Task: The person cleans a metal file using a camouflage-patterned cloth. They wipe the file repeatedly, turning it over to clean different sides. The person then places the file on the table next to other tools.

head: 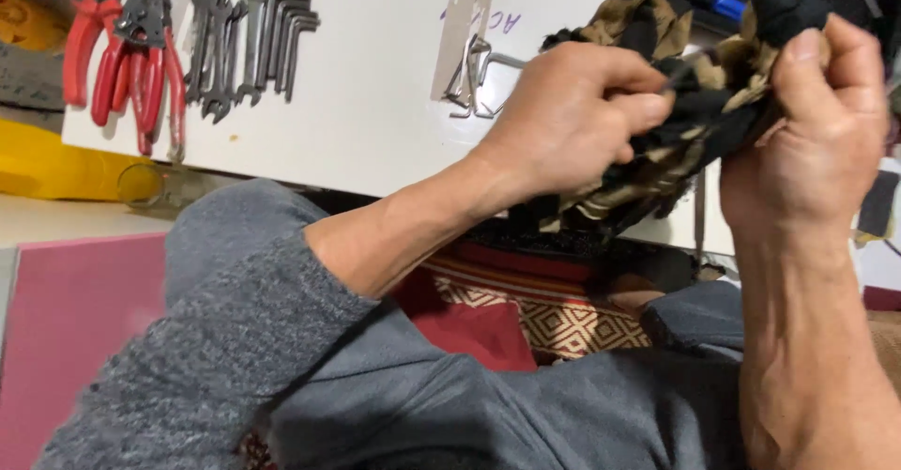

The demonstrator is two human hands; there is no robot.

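My left hand and my right hand are both raised and closed on a bunched piece of black and tan patterned cloth. The left hand pinches it from the left with fingers curled. On the right side, my thumb presses over the top edge of the bundle. The cloth hangs down in folds between the two hands. Both forearms are bare below pushed-up grey sleeves.
A white tool board stands behind, hung with red-handled pliers, several wrenches and hex keys, and metal hooks. A yellow object sits at left. A pink surface and a red patterned fabric lie below.
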